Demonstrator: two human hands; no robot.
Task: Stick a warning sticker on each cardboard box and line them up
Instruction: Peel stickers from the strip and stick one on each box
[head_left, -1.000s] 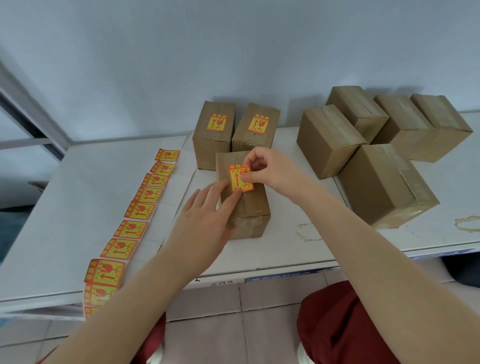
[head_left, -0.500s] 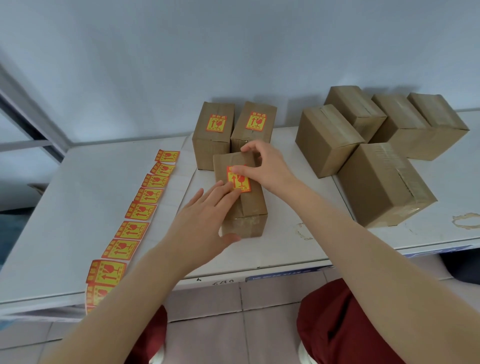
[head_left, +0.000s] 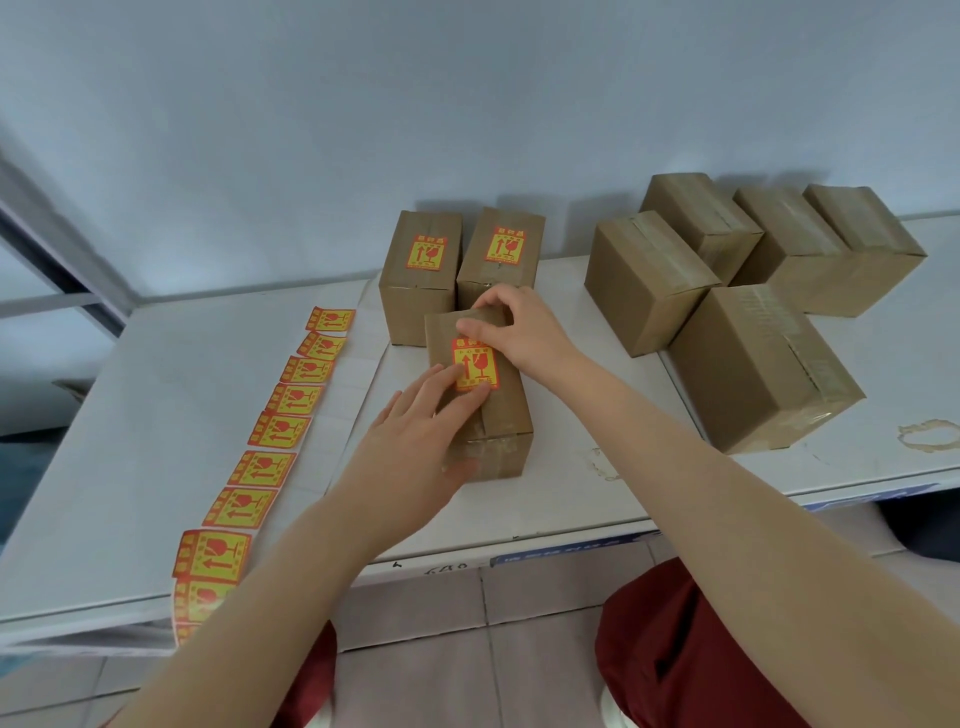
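White counter against a pale blue-grey wall; tiled floor below the near edge.

Left hand: fingers straight and close together, laid flat on top of the near box; tips pressing the lower edge of the warning sticker; thumb down by the near end; judged to be smoothing the label for a flat bond.

Right hand: fingers curled over the far end of the same box, thumb by the sticker's upper edge; judged to be steadying the box against the push.

Sticker: red and yellow, upright, roughly centred on the box top, apparently fully down.

Just behind: two stickered boxes, side by side near the wall; taken as the start of the line, presumed slot for the near box to their right.

Well to the right: five plain boxes, clustered, unlabelled on the faces shown; stock yet to be done.

To the left: sticker strip, laid along the counter within reach of the left hand, near end hanging over the edge.
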